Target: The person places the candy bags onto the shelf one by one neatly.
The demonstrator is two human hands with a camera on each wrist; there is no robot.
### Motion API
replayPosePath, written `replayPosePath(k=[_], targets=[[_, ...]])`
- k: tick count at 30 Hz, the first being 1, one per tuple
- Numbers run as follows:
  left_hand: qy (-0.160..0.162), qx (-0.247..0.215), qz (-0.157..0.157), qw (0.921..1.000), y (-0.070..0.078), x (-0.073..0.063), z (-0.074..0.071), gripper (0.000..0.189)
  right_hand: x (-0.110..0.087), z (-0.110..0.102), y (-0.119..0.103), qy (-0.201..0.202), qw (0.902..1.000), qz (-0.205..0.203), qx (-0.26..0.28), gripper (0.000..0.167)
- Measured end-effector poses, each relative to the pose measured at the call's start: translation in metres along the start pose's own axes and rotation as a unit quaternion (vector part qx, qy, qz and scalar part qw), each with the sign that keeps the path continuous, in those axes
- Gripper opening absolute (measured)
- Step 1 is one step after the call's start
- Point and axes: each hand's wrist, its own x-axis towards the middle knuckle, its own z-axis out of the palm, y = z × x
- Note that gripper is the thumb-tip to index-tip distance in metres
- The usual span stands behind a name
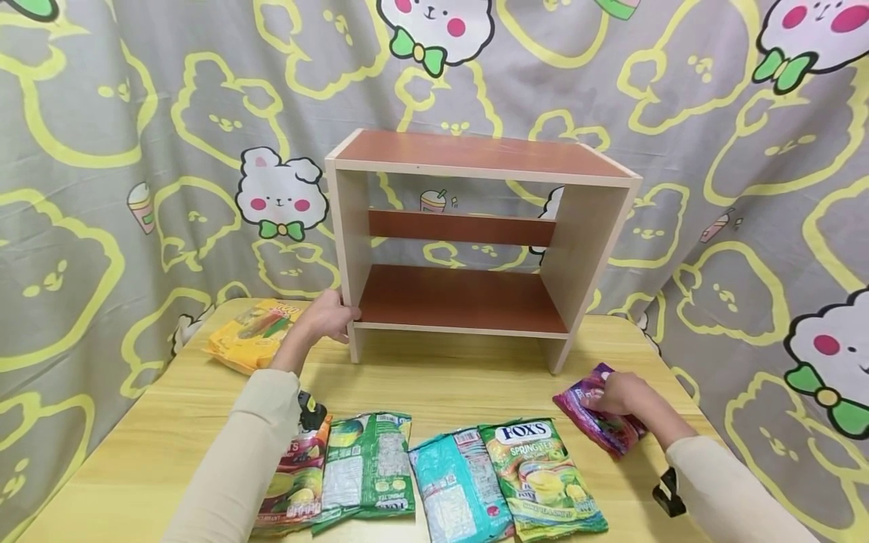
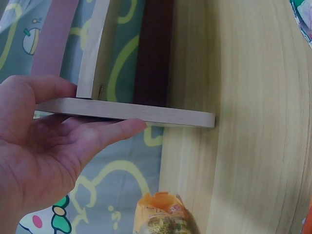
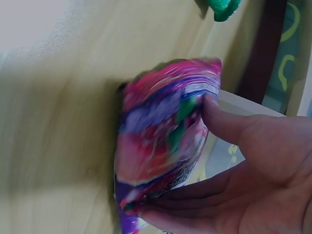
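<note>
Purple, the packet [image 1: 588,415] is slanting lengthwise from near the shelf's [image 1: 482,151] right leg [image 1: 562,351] toward the right sleeve [image 1: 720,483]; I'm watching the right hand [image 1: 621,396] pinching it, the left hand [image 1: 329,317] gripping the left panel [image 1: 353,226].

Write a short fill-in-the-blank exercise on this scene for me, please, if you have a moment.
In the head view, of the left and right sides of the shelf, the left hand grips the ____ one.
Counting the right hand, the number of hands on the purple bag is ____.
The turquoise bag lies between two bags whose main colour is ____.
The large brand name on the front-up bag right of the turquoise bag is ____.

Missing words: left; one; green; FOX'S.
</note>
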Motion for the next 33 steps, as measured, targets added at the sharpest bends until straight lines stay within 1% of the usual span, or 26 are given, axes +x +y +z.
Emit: replayPosePath(k=[4, 7, 10, 13, 17, 20, 24, 27, 30, 33], targets=[[0.001, -0.001, 0.002, 1.0, 0.0, 0.0, 0.001, 0.053, 0.003, -0.001, 0.004, -0.016, 0.9996, -0.002, 0.022, 0.053], [0.002, -0.003, 0.004, 1.0, -0.001, 0.001, 0.0, 0.054, 0.005, -0.001, 0.008, -0.021, 0.9991, -0.001, 0.037, 0.056], [0.002, -0.006, 0.006, 1.0, -0.003, 0.002, 0.0, 0.056, 0.006, -0.001, 0.01, -0.034, 0.9974, 0.009, 0.063, 0.054], [0.0, -0.008, 0.006, 1.0, -0.003, 0.003, 0.0, 0.057, 0.006, -0.001, 0.011, -0.042, 0.9961, 0.011, 0.078, 0.061], [-0.003, -0.009, 0.003, 0.9999, -0.003, 0.003, 0.0, 0.057, 0.005, 0.0, 0.013, -0.037, 0.9977, -0.009, 0.057, 0.081], [-0.002, -0.005, 0.003, 1.0, -0.002, 0.003, -0.001, 0.056, 0.004, 0.001, 0.014, -0.034, 0.9977, -0.022, 0.054, 0.08], [0.0, 0.001, 0.006, 1.0, 0.0, 0.002, -0.002, 0.055, 0.004, 0.001, 0.016, -0.035, 0.997, -0.032, 0.061, 0.072], [0.002, 0.001, 0.007, 1.0, 0.001, 0.002, -0.002, 0.056, 0.003, 0.001, 0.016, -0.035, 0.997, -0.032, 0.061, 0.075], [0.002, 0.0, 0.007, 1.0, 0.001, 0.001, -0.001, 0.057, 0.003, 0.001, 0.017, -0.035, 0.9969, -0.028, 0.064, 0.08], [0.002, -0.003, 0.007, 1.0, 0.001, 0.001, -0.001, 0.058, 0.002, 0.0, 0.018, -0.035, 0.9965, -0.033, 0.068, 0.083]])
